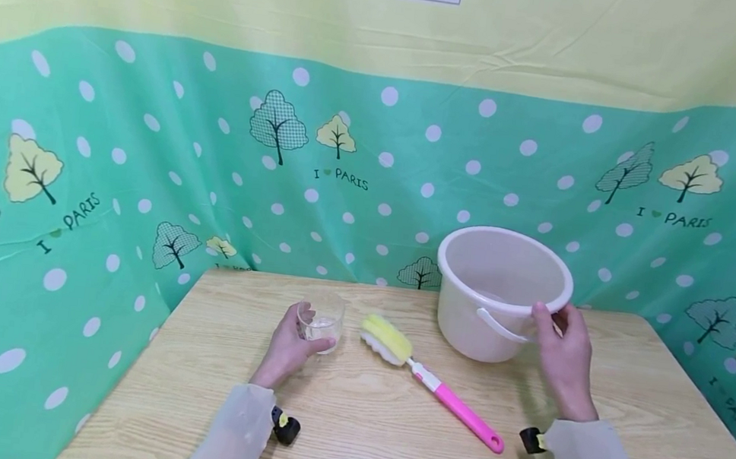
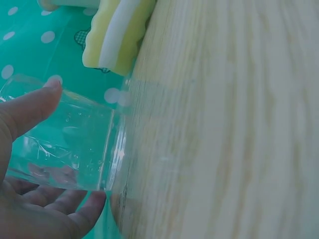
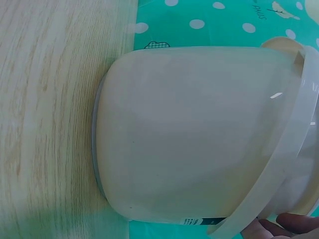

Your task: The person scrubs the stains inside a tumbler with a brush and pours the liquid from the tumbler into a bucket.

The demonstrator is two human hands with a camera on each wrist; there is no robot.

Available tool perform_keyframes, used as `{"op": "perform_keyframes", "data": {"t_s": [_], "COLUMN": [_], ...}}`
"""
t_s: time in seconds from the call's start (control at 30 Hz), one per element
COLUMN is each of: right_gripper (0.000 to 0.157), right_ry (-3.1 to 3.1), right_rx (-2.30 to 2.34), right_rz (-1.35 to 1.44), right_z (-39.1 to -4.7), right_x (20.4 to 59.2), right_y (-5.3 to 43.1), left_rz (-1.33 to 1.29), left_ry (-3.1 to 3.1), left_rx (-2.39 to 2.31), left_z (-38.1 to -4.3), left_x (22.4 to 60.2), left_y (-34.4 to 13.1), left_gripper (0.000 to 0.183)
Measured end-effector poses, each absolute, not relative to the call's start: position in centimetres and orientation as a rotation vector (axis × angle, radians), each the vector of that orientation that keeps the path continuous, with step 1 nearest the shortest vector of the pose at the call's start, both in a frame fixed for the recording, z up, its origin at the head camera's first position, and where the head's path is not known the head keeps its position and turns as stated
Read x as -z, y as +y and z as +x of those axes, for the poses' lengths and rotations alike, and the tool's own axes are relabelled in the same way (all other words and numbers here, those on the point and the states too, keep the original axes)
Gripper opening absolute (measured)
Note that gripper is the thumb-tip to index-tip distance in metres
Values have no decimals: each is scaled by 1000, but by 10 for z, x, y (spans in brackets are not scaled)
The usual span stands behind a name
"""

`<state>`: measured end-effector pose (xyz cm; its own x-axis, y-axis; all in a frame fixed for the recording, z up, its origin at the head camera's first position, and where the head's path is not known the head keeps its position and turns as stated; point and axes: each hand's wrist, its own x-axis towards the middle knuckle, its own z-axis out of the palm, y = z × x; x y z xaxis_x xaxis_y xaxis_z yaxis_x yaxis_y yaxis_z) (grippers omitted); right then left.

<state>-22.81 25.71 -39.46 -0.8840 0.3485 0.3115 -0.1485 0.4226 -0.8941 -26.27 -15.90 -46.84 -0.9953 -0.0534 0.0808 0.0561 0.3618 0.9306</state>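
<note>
My left hand holds a clear drinking glass, its thumb on one side and its fingers round the other. Seen from the left wrist, the glass stands at the wooden tabletop, thumb against its wall. At the back right is a white plastic bucket; my right hand grips its rim at the right side, thumb outermost. The right wrist view is filled by the bucket's side, with fingertips at the rim in the lower corner. The bucket's handle hangs down its front.
Between the hands lies a bottle brush with a yellow and white sponge head and a pink handle, slanting toward the front right. A green and yellow printed cloth hangs behind the wooden table and along its sides.
</note>
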Motion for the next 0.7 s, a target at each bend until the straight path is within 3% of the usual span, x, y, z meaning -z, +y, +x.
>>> {"op": "perform_keyframes", "data": {"t_s": [0.7], "right_gripper": [67], "right_ry": [-2248], "right_rx": [-1454], "right_rz": [-168], "right_z": [-228], "right_x": [396], "right_y": [257], "left_rz": [47], "left_ry": [-2481], "left_rx": [1702], "left_z": [-261], "left_x": [466], "left_y": [-158], "left_gripper": [92]}}
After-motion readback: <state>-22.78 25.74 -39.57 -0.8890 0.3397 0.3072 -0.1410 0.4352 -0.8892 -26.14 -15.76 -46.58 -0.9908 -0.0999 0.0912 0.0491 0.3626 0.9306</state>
